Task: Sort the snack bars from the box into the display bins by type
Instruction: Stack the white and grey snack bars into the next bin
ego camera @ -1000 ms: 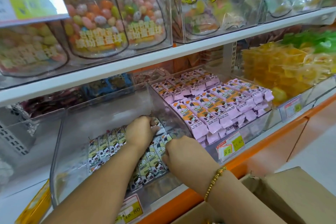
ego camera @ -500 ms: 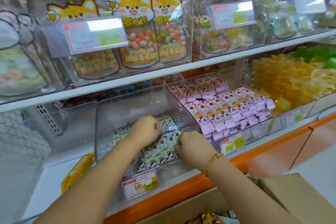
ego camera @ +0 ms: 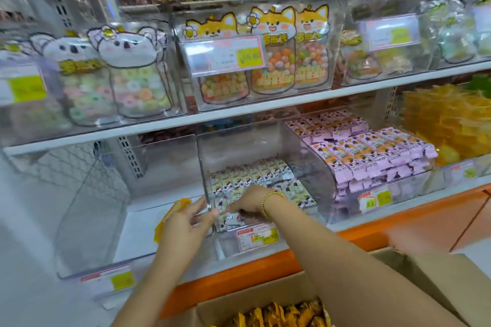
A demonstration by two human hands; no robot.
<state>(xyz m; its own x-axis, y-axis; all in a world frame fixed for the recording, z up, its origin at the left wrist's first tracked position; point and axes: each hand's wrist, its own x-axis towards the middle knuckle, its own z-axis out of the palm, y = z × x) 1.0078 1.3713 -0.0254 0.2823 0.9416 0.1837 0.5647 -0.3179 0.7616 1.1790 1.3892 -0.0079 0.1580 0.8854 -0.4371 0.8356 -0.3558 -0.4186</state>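
My right hand [ego camera: 248, 200], with the gold bracelet [ego camera: 268, 202] at its wrist, is down inside the clear bin [ego camera: 203, 167]. Its fingers are curled over the front row of green-and-white snack bars [ego camera: 255, 171], and one loose bar [ego camera: 231, 218] lies right at the fingertips; I cannot tell whether I am pinching it or only touching it. My left hand [ego camera: 186, 221] is outside the bin, just beside its left wall, with the fingers straight, spread and holding nothing. Behind that hand a yellow packet [ego camera: 172, 210] lies on the shelf. To the right of my right hand the next bin holds stacked pink bars [ego camera: 372, 156]. Below my right wrist a price tag [ego camera: 257, 237] hangs on the bin front. Under both forearms is the cardboard box [ego camera: 438, 279], with orange-wrapped bars [ego camera: 279, 313] inside it.
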